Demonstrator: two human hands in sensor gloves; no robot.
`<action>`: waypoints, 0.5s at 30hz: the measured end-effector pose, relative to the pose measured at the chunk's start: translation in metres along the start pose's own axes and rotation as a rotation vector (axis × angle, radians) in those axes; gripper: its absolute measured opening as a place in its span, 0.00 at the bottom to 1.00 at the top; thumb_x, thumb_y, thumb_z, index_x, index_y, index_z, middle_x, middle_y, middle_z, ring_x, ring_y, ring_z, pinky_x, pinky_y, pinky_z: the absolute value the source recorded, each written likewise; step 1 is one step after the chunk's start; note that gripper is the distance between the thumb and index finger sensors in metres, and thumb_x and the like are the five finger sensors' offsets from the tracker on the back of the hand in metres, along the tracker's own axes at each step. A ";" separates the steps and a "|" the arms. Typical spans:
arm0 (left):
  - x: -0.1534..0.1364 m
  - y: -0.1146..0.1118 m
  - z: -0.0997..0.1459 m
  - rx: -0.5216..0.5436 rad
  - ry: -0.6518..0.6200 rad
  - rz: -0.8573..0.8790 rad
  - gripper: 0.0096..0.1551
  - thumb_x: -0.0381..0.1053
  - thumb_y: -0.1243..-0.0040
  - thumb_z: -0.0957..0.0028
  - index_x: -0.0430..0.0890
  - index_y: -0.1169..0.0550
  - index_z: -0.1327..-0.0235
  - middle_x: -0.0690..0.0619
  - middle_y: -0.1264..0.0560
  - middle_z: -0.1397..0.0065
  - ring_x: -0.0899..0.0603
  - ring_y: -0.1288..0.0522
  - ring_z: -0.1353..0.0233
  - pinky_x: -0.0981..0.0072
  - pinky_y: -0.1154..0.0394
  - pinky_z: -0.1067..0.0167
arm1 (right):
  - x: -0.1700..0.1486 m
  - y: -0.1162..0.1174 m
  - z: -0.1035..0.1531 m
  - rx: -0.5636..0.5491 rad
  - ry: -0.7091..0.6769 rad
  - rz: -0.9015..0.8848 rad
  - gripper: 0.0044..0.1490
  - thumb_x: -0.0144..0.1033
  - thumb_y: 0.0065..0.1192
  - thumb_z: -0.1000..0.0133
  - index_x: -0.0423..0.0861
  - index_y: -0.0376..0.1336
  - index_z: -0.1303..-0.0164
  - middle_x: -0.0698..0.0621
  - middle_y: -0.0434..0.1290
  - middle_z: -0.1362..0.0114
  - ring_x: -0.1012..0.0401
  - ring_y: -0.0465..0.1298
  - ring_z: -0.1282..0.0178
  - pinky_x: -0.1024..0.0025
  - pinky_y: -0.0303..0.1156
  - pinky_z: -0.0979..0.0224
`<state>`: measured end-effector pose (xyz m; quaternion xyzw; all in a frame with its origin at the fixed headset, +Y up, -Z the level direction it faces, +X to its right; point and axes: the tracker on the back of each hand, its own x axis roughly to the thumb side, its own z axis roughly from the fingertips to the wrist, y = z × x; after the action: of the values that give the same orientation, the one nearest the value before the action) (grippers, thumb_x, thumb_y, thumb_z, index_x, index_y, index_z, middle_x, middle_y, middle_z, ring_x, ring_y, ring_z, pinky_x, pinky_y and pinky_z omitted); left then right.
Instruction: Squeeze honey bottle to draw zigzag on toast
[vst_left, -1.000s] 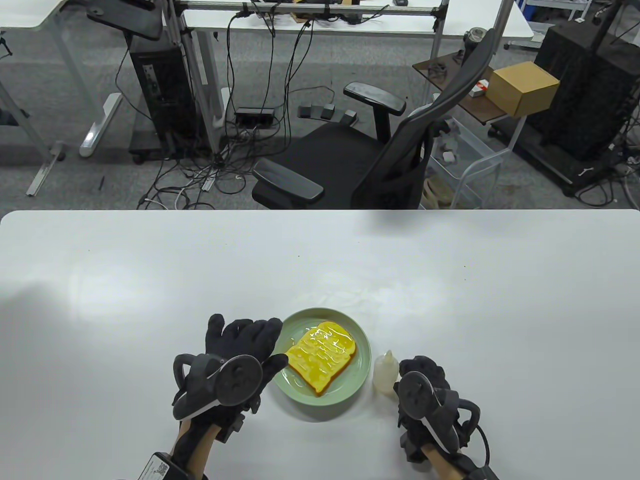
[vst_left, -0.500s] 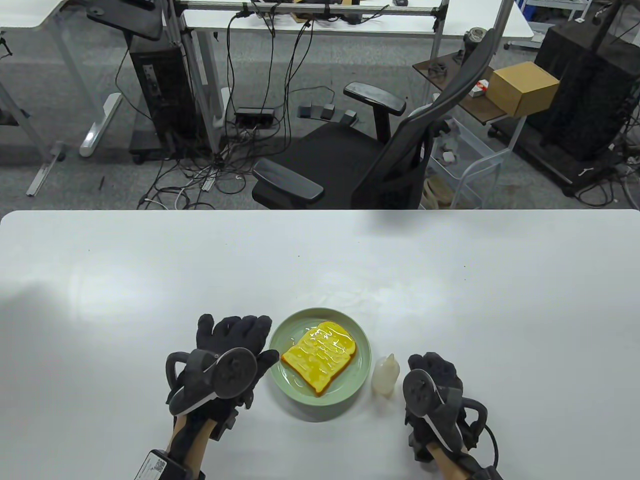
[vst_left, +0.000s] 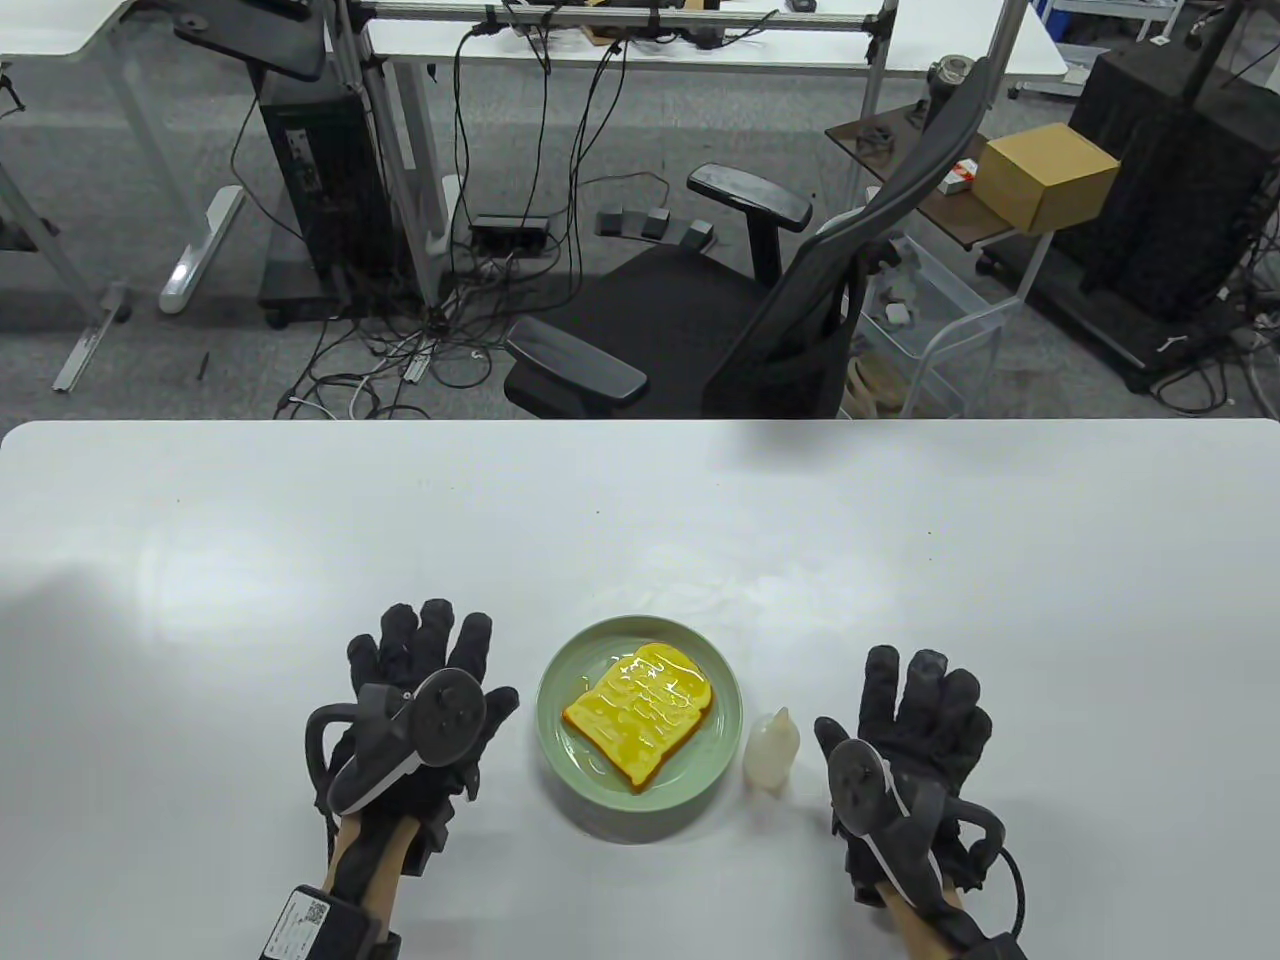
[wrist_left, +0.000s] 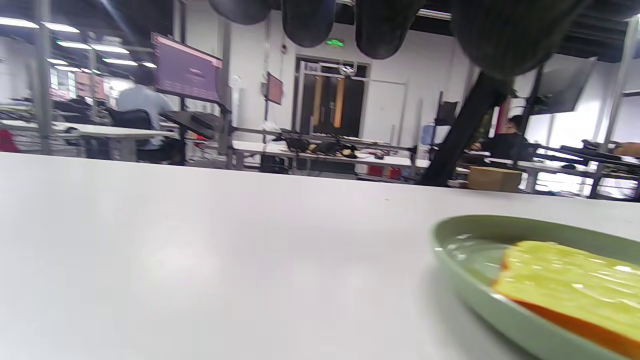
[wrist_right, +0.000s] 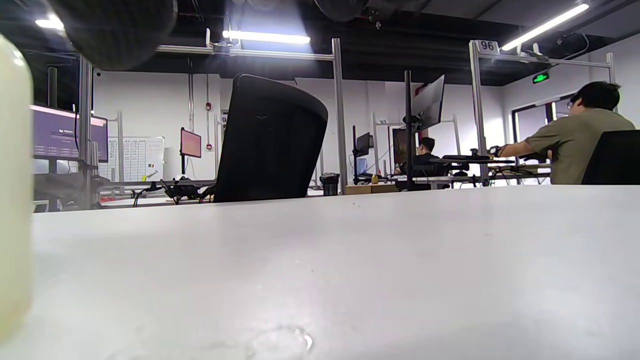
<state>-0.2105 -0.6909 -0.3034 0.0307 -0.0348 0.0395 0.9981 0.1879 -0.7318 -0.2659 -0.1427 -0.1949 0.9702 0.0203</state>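
Yellow toast: we see the glossy yellow slice of toast (vst_left: 638, 717) lying on the round pale-green plate (vst_left: 559, 747), shiny squiggles of honey already across its top — the zigzag looks drawn, in our judgement.
Plate: near the front edge of the white table (vst_left: 640, 520), about midway between our two hands.
Honey bottle: the small translucent squeeze bottle with a cone tip (vst_left: 771, 750) stands upright on the table just beside the plate's right rim, held by nobody; in the right wrist view its pale wall (wrist_right: 14, 190) fills the left edge.
Left hand: our left hand in the black sensor glove (vst_left: 418, 700) lies flat on the table left of the plate, fingers spread and apart, gripping nothing; a narrow gap of table shows between thumb and rim.
Right hand: our right hand in the black sensor glove (vst_left: 905, 745) rests flat to the right of the bottle, fingers splayed, empty; the thumb lies near the bottle but clear of it.
Stage: the task reads as finished, hands at rest.
Risk: the bottle is light, narrow-based and close to our right thumb — a careless sideways sweep of that hand could tip it onto the plate or the table and leak honey.
Risk, left side: a nudge at the rim could slide the plate toward the bottle.
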 end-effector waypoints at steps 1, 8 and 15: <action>-0.004 -0.003 0.000 -0.013 0.028 -0.008 0.50 0.68 0.42 0.52 0.53 0.37 0.15 0.43 0.45 0.13 0.25 0.50 0.14 0.22 0.51 0.26 | -0.001 0.000 0.000 -0.002 0.004 0.005 0.56 0.62 0.61 0.55 0.58 0.44 0.18 0.41 0.48 0.12 0.36 0.47 0.14 0.34 0.47 0.19; -0.028 -0.011 -0.001 -0.098 0.094 0.084 0.60 0.71 0.44 0.52 0.55 0.59 0.14 0.43 0.59 0.13 0.24 0.59 0.15 0.23 0.55 0.25 | -0.004 0.002 -0.003 0.006 -0.002 -0.005 0.66 0.67 0.59 0.59 0.57 0.31 0.21 0.43 0.41 0.11 0.37 0.42 0.14 0.34 0.43 0.19; -0.033 -0.007 0.001 -0.119 0.122 0.073 0.61 0.74 0.47 0.54 0.56 0.58 0.14 0.43 0.66 0.15 0.23 0.66 0.17 0.21 0.60 0.26 | -0.005 0.004 -0.005 0.034 0.000 -0.020 0.70 0.70 0.59 0.61 0.58 0.23 0.26 0.43 0.33 0.13 0.34 0.38 0.16 0.31 0.42 0.21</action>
<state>-0.2432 -0.7003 -0.3051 -0.0326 0.0227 0.0757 0.9963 0.1939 -0.7339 -0.2701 -0.1404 -0.1796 0.9731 0.0324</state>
